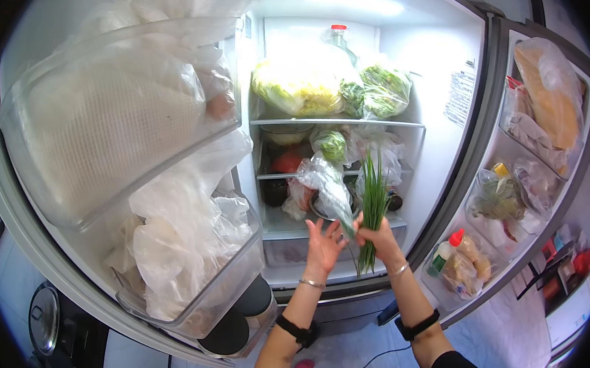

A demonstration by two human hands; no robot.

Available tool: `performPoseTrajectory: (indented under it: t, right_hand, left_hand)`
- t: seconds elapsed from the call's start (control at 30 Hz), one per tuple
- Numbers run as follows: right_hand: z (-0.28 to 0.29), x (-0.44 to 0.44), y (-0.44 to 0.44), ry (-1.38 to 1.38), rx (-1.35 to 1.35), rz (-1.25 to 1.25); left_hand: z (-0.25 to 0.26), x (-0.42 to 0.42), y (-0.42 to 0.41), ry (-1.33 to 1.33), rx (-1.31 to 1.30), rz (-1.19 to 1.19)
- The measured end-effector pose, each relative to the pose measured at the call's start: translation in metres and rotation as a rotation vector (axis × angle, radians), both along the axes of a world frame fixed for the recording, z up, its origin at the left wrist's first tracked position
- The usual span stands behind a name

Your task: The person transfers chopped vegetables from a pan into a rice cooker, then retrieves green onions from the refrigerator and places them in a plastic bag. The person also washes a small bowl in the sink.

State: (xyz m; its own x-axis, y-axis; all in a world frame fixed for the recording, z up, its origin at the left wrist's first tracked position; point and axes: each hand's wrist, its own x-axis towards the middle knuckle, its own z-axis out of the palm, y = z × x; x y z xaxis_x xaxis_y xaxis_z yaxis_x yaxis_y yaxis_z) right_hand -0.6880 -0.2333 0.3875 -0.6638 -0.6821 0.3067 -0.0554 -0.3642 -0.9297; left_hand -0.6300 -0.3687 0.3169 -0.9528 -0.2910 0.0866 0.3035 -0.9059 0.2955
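My right hand grips a bunch of long thin green chives, held roughly upright before the open refrigerator. A clear plastic bag hangs just left of the bunch. Its narrow end reaches the fingers of my right hand; whether they pinch it I cannot tell. My left hand is beside that end, palm turned up and fingers spread, with nothing visibly in its grasp. Behind the bag, a round metal rim on the lower shelf is partly hidden.
Bagged cabbage and bagged leafy greens fill the upper glass shelf. Door bins flank me: the left bin bulges with plastic bags, and the right door holds bagged food and a red-capped bottle. A lidded pan sits lower left.
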Motion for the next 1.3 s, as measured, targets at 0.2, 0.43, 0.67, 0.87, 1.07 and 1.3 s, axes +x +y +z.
performPoseTrajectory:
  t: [0.2,0.43,0.67,0.87,1.07,1.3]
  right_hand:
    - [-0.055,0.064,0.049,-0.038,0.257,0.037]
    - [-0.084,0.09,0.074,-0.024,0.372,0.062]
    - [-0.066,0.042,0.026,0.076,0.17,-0.295]
    - [0.019,-0.046,-0.063,0.668,0.348,-0.323]
    - [0.059,-0.127,-0.111,0.658,0.637,-0.368]
    - [0.077,-0.153,-0.123,0.483,0.578,-0.318]
  left_hand:
    - [0.001,-0.009,-0.011,0.098,-0.021,-0.09]
    - [-0.052,0.026,-0.009,-0.101,-0.112,-0.06]
    - [-0.057,0.046,-0.029,-0.16,-0.068,-0.107]
    - [-0.063,0.054,-0.02,-0.223,-0.09,-0.005]
    - [-0.122,0.086,-0.012,-0.366,-0.06,-0.143]
    - [-0.16,0.118,0.001,-0.377,-0.407,-0.075]
